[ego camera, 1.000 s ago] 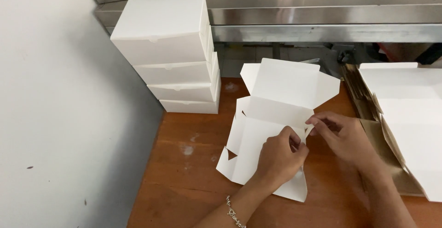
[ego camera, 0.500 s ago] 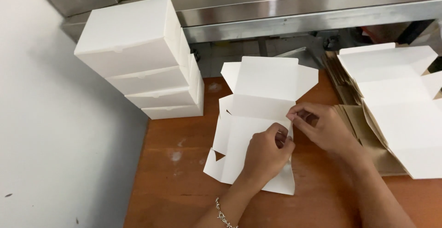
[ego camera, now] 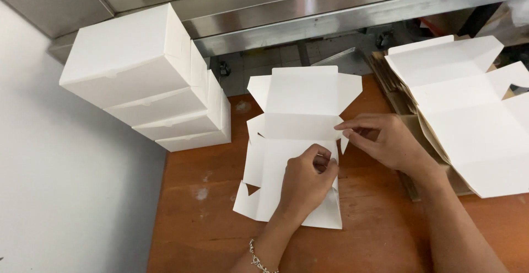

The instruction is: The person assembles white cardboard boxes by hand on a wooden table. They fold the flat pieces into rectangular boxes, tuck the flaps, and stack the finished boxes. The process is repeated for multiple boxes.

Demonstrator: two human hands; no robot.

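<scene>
Both hands, left hand (ego camera: 306, 182) and right hand (ego camera: 380, 141), pinch one flat white box blank (ego camera: 297, 102) (four folded boxes (ego camera: 143, 80) stacked left).

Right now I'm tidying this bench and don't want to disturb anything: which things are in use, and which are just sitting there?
In use:
flat white box blank
left hand, on its right edge
right hand, pinching a side flap

Sitting there:
stack of folded white boxes
pile of flat blanks
</scene>
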